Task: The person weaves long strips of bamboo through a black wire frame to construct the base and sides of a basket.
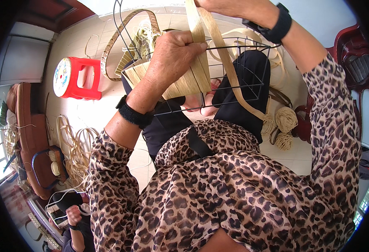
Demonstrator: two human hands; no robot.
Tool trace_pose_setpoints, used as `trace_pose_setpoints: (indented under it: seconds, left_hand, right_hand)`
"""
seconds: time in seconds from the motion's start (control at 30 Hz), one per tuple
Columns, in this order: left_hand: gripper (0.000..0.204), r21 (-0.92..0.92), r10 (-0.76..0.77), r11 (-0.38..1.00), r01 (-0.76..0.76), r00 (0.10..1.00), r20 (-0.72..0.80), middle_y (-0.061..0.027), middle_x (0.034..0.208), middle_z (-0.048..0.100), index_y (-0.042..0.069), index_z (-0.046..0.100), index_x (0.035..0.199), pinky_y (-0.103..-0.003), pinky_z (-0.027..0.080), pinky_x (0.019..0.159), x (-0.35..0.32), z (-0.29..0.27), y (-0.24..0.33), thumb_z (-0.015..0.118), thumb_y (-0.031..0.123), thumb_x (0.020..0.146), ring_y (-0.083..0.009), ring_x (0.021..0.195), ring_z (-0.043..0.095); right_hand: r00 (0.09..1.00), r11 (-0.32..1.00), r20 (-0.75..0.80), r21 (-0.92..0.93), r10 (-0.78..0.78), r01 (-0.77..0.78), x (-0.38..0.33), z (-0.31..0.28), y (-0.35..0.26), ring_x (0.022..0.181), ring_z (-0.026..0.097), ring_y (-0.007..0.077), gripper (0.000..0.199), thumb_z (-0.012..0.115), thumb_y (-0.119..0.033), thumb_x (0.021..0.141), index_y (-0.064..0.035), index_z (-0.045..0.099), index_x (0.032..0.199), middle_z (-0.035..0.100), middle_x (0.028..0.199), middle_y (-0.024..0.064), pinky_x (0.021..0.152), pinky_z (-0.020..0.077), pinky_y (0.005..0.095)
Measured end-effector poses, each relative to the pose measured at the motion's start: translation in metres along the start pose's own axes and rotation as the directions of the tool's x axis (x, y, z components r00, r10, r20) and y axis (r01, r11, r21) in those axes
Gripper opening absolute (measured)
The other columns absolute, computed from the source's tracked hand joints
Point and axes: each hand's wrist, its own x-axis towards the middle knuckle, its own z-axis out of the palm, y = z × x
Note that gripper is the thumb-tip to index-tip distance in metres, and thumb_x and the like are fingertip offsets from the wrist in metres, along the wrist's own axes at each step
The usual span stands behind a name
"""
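Over my lap rests a black wire basket frame (218, 63), its left part wrapped in flat straw-coloured strips (184, 86). My left hand (174, 56) is closed at the top wire, thumb and fingers pinching the pale strip where it lies against the frame. At the upper edge of the picture my right hand (222, 6) is partly cut off, its fingers closed on the same strip and pulling it up above the frame. A long loose length of strip (228, 69) hangs from there across the open wires, down past my right knee.
On the left stands a red stool (85, 77) with a round patterned top. Balls of cord (285, 119) lie by my right leg. Loose strips (77, 147) heap on the floor at left. A woven basket with a tall handle (106, 54) stands ahead. Another person's hand (73, 215) shows lower left.
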Motion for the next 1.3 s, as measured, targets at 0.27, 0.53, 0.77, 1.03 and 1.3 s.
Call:
trace_pose_setpoints:
  seconds: [0.27, 0.53, 0.77, 1.03, 1.3]
  left_hand:
    - [0.018, 0.045, 0.084, 0.996, -0.083, 0.996, -0.026, -0.0119, 0.058, 0.061, 0.002, 0.068, 0.082, -0.029, 0.047, 0.051, 0.003, 0.007, -0.004, 0.064, 0.018, 0.076, -0.0158, 0.049, 0.058]
    - [0.016, 0.083, 0.043, 0.996, -0.041, 0.999, -0.023, -0.0135, 0.065, 0.062, 0.006, 0.068, 0.083, -0.032, 0.049, 0.058, 0.007, 0.008, -0.003, 0.063, 0.019, 0.076, -0.0228, 0.058, 0.063]
    - [0.02, 0.145, 0.082, 0.986, -0.078, 0.996, -0.023, -0.0146, 0.061, 0.06, 0.004, 0.066, 0.075, -0.035, 0.048, 0.055, 0.005, 0.01, -0.003, 0.063, 0.024, 0.076, -0.028, 0.056, 0.06]
    - [0.02, 0.113, 0.221, 0.97, -0.216, 0.975, -0.033, -0.0162, 0.059, 0.057, 0.002, 0.062, 0.073, -0.035, 0.045, 0.051, 0.001, 0.012, -0.005, 0.065, 0.021, 0.078, -0.0294, 0.055, 0.059]
    - [0.014, 0.003, 0.21, 0.978, -0.21, 0.977, -0.033, -0.0002, 0.059, 0.054, 0.001, 0.066, 0.086, -0.022, 0.039, 0.048, -0.003, 0.015, -0.007, 0.062, 0.014, 0.083, -0.0034, 0.054, 0.046]
  right_hand:
    - [0.71, 0.669, 0.593, 0.354, 0.38, -0.654, 0.022, 0.007, 0.005, 0.047, 0.058, 0.0197, 0.018, 0.05, -0.002, 0.074, 0.0005, 0.065, 0.084, 0.063, 0.064, 0.0124, 0.046, 0.0475, 0.0314]
    - [0.957, 0.962, 0.277, 0.227, 0.084, -0.15, 0.004, -0.027, -0.029, 0.082, 0.06, 0.0325, 0.026, 0.053, -0.013, 0.079, 0.0042, 0.061, 0.098, 0.062, 0.089, 0.0214, 0.071, 0.0478, 0.0371]
    - [0.973, 0.958, 0.052, 0.17, 0.225, -0.231, -0.043, -0.046, -0.036, 0.067, 0.061, 0.0178, 0.013, 0.058, -0.011, 0.082, -0.003, 0.064, 0.089, 0.062, 0.078, 0.0083, 0.061, 0.0483, 0.0261]
    - [0.727, 0.899, 0.638, 0.122, 0.254, -0.422, -0.026, -0.049, 0.004, 0.057, 0.056, 0.015, 0.018, 0.059, -0.014, 0.079, -0.0009, 0.063, 0.09, 0.06, 0.07, 0.0073, 0.051, 0.0443, 0.0246]
    - [0.425, 0.803, 0.875, 0.077, 0.23, -0.592, -0.004, -0.005, 0.01, 0.051, 0.057, 0.0128, 0.022, 0.061, -0.014, 0.077, -0.002, 0.06, 0.096, 0.06, 0.065, 0.0073, 0.043, 0.0433, 0.0214]
